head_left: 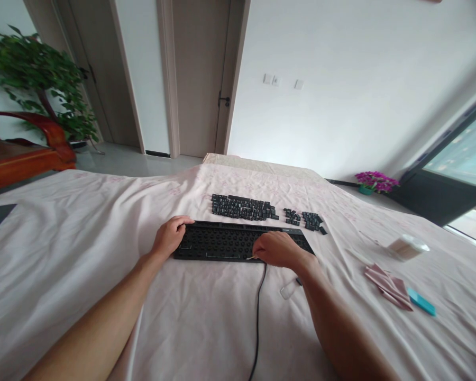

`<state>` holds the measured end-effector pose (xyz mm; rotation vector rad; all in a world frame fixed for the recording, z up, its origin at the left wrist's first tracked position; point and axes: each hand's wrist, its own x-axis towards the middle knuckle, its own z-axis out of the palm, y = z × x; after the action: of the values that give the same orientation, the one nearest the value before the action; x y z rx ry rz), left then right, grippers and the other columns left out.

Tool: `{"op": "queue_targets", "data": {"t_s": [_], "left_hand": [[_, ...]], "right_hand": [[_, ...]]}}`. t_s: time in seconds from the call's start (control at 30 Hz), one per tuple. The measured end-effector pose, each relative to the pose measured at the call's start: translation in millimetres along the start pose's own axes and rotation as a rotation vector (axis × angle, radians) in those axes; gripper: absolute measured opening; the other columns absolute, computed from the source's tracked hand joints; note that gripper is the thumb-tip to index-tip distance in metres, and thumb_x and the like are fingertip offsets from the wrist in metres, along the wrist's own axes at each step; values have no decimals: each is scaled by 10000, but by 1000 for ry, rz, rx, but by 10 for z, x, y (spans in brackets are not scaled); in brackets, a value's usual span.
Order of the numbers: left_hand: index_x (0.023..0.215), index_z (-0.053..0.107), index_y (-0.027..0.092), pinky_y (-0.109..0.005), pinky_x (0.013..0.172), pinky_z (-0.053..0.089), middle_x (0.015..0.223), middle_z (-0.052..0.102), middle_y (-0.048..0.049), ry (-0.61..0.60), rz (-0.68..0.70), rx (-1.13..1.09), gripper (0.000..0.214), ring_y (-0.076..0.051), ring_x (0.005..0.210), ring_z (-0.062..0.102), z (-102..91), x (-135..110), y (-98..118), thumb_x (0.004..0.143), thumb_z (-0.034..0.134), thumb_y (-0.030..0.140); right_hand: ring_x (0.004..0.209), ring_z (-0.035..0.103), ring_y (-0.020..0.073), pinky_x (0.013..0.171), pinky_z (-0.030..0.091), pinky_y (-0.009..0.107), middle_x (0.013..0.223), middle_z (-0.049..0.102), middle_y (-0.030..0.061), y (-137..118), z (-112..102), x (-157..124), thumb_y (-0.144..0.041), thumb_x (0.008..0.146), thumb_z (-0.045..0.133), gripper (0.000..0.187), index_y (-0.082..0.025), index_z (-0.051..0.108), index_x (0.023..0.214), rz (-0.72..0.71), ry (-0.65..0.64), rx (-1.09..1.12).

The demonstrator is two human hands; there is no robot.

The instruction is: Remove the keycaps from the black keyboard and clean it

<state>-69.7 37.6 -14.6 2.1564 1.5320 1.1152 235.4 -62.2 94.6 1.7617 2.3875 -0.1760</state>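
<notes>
A black keyboard with its keycaps off lies on the pink cloth. My left hand grips its upper left corner, fingers curled over the edge. Over the right part of the keyboard, my right hand pinches a cotton swab, its white tip low against the front row of key stems. Beyond the keyboard, the removed keycaps are laid out in rows, with smaller groups of keycaps to the right. A black cable runs from the keyboard's front edge towards me.
To the right are a clear round tub of swabs, a folded pink cloth and a blue flat object. A wire-looped tool lies beside my right forearm. The bedspread is wrinkled.
</notes>
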Motion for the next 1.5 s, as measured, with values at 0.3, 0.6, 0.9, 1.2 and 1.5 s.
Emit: {"op": "queue_targets", "data": {"t_s": [0.3, 0.6, 0.9, 1.2, 1.5], "left_hand": [[974, 701, 259, -274, 1009, 417, 1140, 665, 31, -7, 15, 5, 360, -157, 1083, 591, 16, 6, -34, 798, 400, 169], [1008, 700, 233, -272, 1015, 416, 1158, 664, -1, -12, 15, 19, 387, -154, 1092, 596, -1, 26, -19, 792, 388, 157], [1072, 676, 256, -295, 941, 465, 1146, 675, 4, -53, -79, 133, 410, -188, 1059, 620, -61, 58, 1, 807, 379, 158], [1235, 547, 177, -342, 1027, 398, 1306, 551, -78, -100, 46, 337, 410, -217, 1192, 520, 140, -15, 130, 894, 347, 289], [1236, 535, 204, -349, 1047, 380, 1313, 530, -65, -94, 69, 277, 412, -209, 1208, 495, 247, -3, -27, 893, 365, 358]], "right_hand": [[860, 662, 245, 675, 405, 279, 853, 733, 42, 230, -82, -82, -202, 711, 551, 251, -290, 761, 818, 142, -70, -78], [827, 673, 271, 665, 429, 302, 850, 727, 112, 180, -88, -119, -190, 732, 537, 236, -208, 753, 825, 223, -30, -140], [818, 636, 230, 652, 397, 272, 782, 708, 67, 476, 44, -197, -205, 700, 593, 151, -225, 742, 711, 94, 177, 58], [535, 540, 112, 488, 392, 211, 634, 584, -7, 1026, 477, -60, -424, 828, 503, 278, -172, 621, 821, 189, 557, 1099], [596, 644, 144, 491, 474, 211, 701, 664, 37, 1074, 600, 158, -391, 766, 589, 230, -165, 563, 795, 265, 580, 1289]]}}
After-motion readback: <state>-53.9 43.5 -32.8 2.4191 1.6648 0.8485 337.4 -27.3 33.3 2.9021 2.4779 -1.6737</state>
